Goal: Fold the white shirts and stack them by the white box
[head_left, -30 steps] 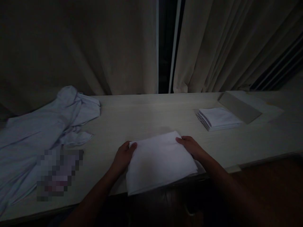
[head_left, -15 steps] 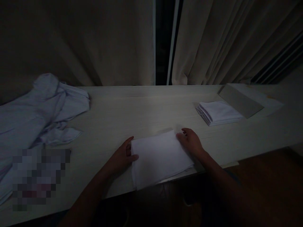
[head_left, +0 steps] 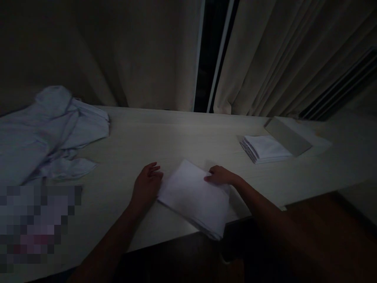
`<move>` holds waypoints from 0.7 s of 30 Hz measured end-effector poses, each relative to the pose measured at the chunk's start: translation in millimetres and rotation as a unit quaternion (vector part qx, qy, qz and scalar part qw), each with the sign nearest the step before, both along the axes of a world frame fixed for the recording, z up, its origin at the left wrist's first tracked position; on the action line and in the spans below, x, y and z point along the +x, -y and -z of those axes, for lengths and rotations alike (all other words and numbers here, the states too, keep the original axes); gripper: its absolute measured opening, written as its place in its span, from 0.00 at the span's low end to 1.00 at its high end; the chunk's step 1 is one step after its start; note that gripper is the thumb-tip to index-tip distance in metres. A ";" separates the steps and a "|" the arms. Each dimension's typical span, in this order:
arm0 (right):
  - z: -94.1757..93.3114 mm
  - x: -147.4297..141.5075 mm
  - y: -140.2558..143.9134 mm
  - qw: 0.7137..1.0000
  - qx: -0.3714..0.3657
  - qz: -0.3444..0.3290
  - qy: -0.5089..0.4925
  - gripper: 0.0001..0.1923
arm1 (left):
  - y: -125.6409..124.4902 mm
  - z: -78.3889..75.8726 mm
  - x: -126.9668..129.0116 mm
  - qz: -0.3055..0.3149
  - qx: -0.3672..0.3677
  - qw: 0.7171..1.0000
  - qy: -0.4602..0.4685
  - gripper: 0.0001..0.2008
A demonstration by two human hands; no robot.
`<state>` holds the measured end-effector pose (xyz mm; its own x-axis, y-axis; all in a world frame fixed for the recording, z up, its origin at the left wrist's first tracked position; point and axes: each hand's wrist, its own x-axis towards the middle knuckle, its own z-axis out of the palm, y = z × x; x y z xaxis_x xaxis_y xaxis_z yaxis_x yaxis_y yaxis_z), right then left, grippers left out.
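Note:
A folded white cloth lies turned at an angle on the pale table, its near corner hanging over the front edge. My left hand rests against the cloth's left edge with fingers spread. On the cloth's far right corner lies my right hand, fingers pressing flat on the fabric. The scene is dim.
A heap of crumpled pale blue fabric covers the table's left end. A stack of folded white cloths sits at the right, beside a flat grey box-like object. Beige curtains hang behind the table.
The folded cloth has been rotated clockwise, so its corner now overhangs the front edge. Both hands shifted left with it, and my view tilted slightly.

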<state>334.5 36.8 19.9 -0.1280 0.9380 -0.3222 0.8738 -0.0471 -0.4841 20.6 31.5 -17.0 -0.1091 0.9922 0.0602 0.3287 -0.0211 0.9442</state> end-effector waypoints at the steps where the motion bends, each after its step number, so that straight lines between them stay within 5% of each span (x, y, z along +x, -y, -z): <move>1: 4.6 6.9 7.5 0.997 0.011 0.071 -0.036 0.16 | 1.4 -2.6 -1.5 -0.013 0.011 1.000 -0.016 0.25; 4: 17.5 26.0 34.8 0.962 0.053 0.249 -0.100 0.15 | 12.0 -11.5 -1.7 -0.009 0.049 0.997 -0.063 0.21; 9: 29.1 18.3 79.4 0.904 0.069 0.378 -0.188 0.19 | 36.7 -19.2 10.6 0.028 0.062 0.988 -0.141 0.21; 14: 27.0 -48.3 125.8 0.742 -0.065 0.396 -0.537 0.13 | 54.5 -11.5 26.7 0.091 0.066 0.964 -0.239 0.22; 16: 20.8 -67.1 145.4 0.749 -0.168 0.291 -0.571 0.15 | 59.5 -6.4 30.6 0.108 0.117 0.949 -0.273 0.21; 18: 12.4 -70.4 160.5 0.802 -0.201 0.195 -0.528 0.16 | 62.7 -2.4 33.2 0.132 0.163 0.933 -0.293 0.21; 21: 0.2 -53.0 165.8 0.911 -0.009 0.208 -0.355 0.15 | 62.4 0.4 38.8 0.189 0.206 0.907 -0.315 0.21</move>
<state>281.5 -129.1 19.7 0.0554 0.9482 -0.3127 0.2445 -0.3166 -0.9165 59.4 -30.8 -17.5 0.4180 0.8314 0.3661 0.6966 -0.5520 0.4583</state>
